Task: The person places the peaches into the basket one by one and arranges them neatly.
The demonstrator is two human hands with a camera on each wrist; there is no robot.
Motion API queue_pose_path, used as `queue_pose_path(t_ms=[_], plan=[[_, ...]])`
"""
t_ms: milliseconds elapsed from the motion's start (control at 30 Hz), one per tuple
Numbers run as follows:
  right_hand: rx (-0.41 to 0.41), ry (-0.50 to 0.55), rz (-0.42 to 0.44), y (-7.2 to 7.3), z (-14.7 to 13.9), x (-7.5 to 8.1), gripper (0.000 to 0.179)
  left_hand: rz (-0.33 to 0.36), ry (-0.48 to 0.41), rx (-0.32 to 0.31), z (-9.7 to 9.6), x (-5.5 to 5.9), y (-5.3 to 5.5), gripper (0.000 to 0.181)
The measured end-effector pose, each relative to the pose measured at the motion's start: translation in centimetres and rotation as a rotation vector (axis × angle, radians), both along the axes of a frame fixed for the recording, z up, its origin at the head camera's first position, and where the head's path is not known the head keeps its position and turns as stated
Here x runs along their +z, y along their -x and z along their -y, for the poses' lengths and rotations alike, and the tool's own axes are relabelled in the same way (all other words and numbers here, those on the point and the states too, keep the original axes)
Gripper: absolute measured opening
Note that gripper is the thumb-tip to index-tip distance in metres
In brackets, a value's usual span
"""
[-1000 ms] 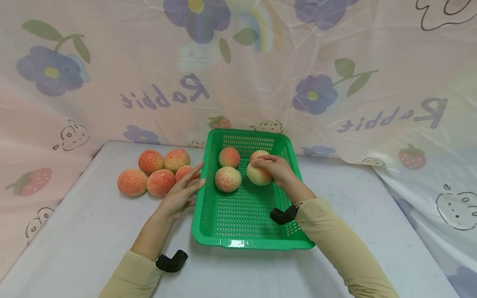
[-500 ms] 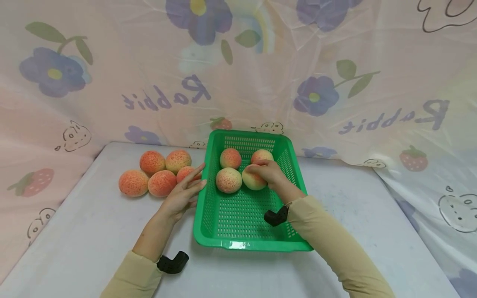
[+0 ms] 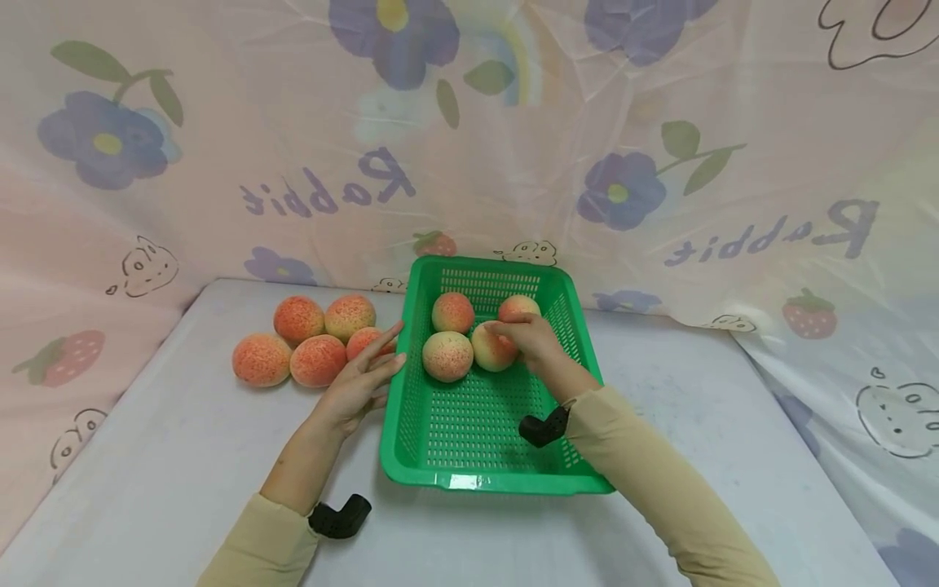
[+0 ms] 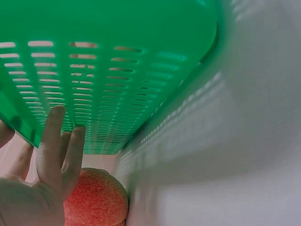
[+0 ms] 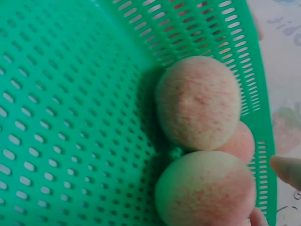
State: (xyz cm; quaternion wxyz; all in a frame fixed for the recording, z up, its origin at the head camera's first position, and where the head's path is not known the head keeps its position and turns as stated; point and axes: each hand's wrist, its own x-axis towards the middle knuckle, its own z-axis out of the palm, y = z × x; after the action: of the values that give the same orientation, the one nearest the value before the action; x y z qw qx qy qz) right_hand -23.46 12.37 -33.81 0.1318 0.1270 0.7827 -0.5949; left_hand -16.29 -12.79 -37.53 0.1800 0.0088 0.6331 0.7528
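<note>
A green plastic basket [image 3: 499, 483] stands on the table with several peaches in its far half. My right hand [image 3: 539, 342] is inside it, fingers over a pale peach with a red blush [image 3: 494, 349]. In the right wrist view, one fingertip is at the edge of this peach [image 5: 207, 188], and another finger [image 5: 287, 170] is raised away from it. Beside it lies a speckled cream peach [image 3: 448, 356]; behind are a redder peach [image 3: 452, 312] and a partly hidden one [image 3: 519, 306]. My left hand [image 3: 355, 391] rests extended fingertips against the basket's left wall.
Several orange-red peaches [image 3: 318, 360] cluster on the white table [image 3: 176, 456] left of the basket, one partly behind my left fingers. A printed cloth [image 3: 499, 179] hangs behind the basket and along both sides.
My right hand has lowered its peach into the basket, beside the speckled one. That peach has shifted left and turned, and the fingers have loosened from it. My left hand stays at the wall.
</note>
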Motion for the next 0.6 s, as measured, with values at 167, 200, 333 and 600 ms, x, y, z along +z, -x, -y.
queue_pose_path(t_ms=[167,200,333,600], plan=[[0.033,0.008,0.005,-0.5,-0.5,1.2,0.055,0.002,-0.001,0.002,0.0,0.0,0.0,0.061],[0.036,0.023,0.007,-0.6,-0.7,1.4,0.055,0.003,-0.001,0.002,0.0,0.0,0.0,0.061],[0.045,0.089,0.009,-0.9,-1.4,2.0,0.054,0.006,0.001,0.004,0.0,-0.1,0.0,0.06],[0.075,0.162,0.015,-1.6,-2.9,3.3,0.054,0.009,0.017,0.009,0.0,-0.1,0.1,0.06]])
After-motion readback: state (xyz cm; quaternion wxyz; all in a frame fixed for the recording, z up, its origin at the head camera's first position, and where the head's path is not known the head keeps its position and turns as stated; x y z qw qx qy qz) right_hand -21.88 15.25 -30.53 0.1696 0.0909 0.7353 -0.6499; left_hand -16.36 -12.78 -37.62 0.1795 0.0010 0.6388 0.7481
